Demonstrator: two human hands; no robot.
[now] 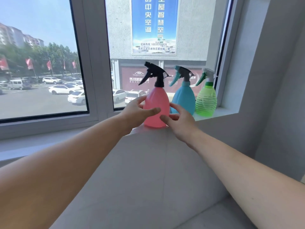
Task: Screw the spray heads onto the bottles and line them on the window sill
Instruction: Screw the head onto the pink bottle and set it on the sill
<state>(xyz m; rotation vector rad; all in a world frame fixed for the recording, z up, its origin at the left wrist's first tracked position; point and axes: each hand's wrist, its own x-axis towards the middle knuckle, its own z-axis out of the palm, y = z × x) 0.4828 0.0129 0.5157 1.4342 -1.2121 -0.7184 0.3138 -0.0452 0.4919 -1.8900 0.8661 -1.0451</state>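
Note:
Three spray bottles stand upright in a row on the white window sill (219, 113). The pink bottle (156, 100) carries a black spray head (154, 72). To its right stands a blue bottle (184, 98) with a teal and grey spray head (182, 74). Farthest right is a green ribbed bottle (206, 100) with a green and white spray head (207, 75). My left hand (137, 112) wraps the pink bottle's left side, thumb across its front. My right hand (179, 124) touches its lower right side with fingers spread.
A grey sofa back (148, 171) lies under my forearms, just below the sill. The window frame's thick vertical post (97, 63) rises left of the bottles. A white wall (264, 80) closes off the sill on the right, close to the green bottle.

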